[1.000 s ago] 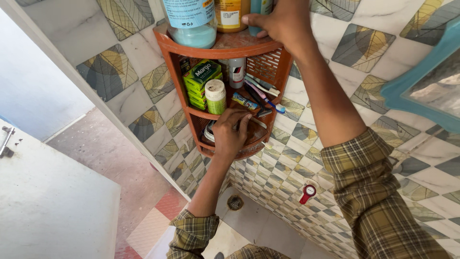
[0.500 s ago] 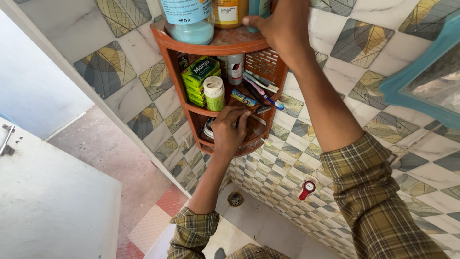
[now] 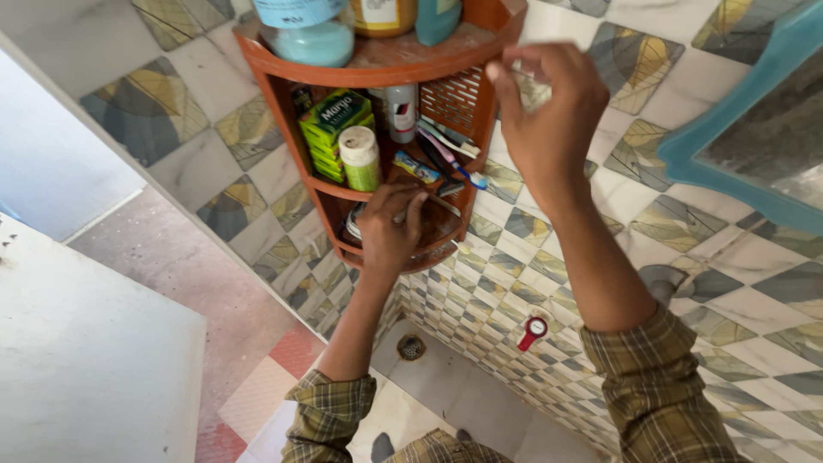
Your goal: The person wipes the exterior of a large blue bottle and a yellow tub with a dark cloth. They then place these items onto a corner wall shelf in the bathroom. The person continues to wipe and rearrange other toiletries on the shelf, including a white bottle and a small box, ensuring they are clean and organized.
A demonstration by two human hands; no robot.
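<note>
Looking down at a tiled bathroom corner, so going left to right: at about 8 o'clock we've got a pale slab-like surface (image 3: 94, 360), then the orange corner shelf (image 3: 377, 70) up around 11 to 12 o'clock. Its top tier carries a light-blue bottle (image 3: 307, 33), a yellow-orange one (image 3: 383, 14) and a teal one (image 3: 437, 17). Middle tier has stacked green soap boxes (image 3: 333, 129), a small white-and-green tub (image 3: 361, 159) just beside them, a white tube (image 3: 400, 110) behind, and toothbrushes (image 3: 450, 154) lying toward the right wall.

Our left hand (image 3: 387, 230) is on the bottom tier, roughly dead centre, fingers curled down over something thin and pale (can't tell what it is, or whether it's truly gripped). A round metallic thing (image 3: 354, 225) sits just left of it.

Our right hand (image 3: 549, 120) is up at 1 o'clock, just right of the shelf's top rim, fingertips pinched narrow; what's between them we can't make out. Farther right, a teal-framed mirror (image 3: 737, 129) at 2 o'clock, and a red tap knob (image 3: 531, 333) low on the wall at 5 o'clock.
</note>
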